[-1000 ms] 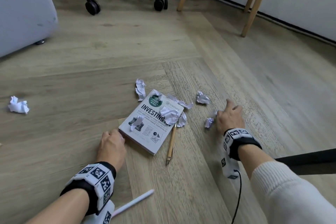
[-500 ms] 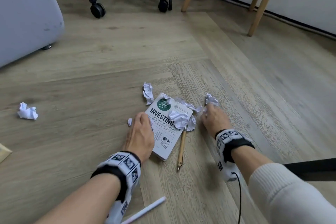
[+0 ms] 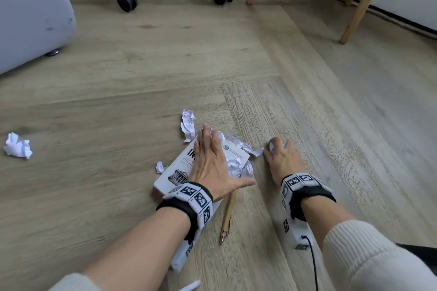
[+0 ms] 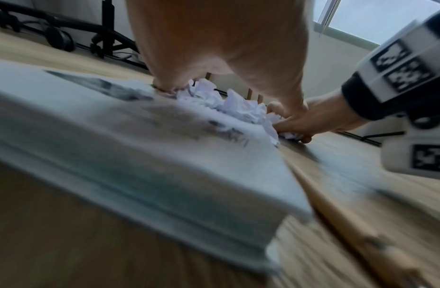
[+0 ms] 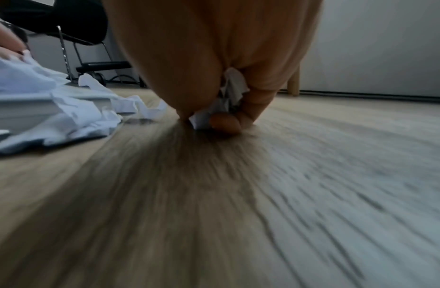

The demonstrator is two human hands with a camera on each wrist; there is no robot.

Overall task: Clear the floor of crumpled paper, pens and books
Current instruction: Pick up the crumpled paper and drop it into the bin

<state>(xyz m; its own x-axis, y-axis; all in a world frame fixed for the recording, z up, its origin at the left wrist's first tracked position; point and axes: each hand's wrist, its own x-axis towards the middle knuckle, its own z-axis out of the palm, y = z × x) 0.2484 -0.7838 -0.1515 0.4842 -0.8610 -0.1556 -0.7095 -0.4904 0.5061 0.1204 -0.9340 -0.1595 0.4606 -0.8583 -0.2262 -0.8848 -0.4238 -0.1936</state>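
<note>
**Both hands close in on the book**

Since a second ago, our left hand point(image 3: 210, 163) has travelled from the floor beside the book point(image 3: 176, 172) onto its cover, and our right hand point(image 3: 282, 158) has slid in from farther right to the floor just beside the book's far corner.

We have the left hand lying flat on the cover, fingers straight and thumb spread, fingertips reaching the crumpled paper point(image 3: 236, 165) heaped on the book. Our right hand has its fingers curled round a small paper ball point(image 5: 228, 101), pinched against the floorboards (the right wrist view shows white paper poking out between the fingers).

Another paper wad point(image 3: 188, 125) lies just past the book's top corner, a tiny scrap point(image 3: 160, 167) by its left edge, and one more ball point(image 3: 17, 145) well apart at far left. We see a wooden pen point(image 3: 228, 215) on the floor point(image 3: 331, 125) alongside the book, partly under our left thumb, and a white pen point(image 3: 190, 287) at the bottom edge.
</note>
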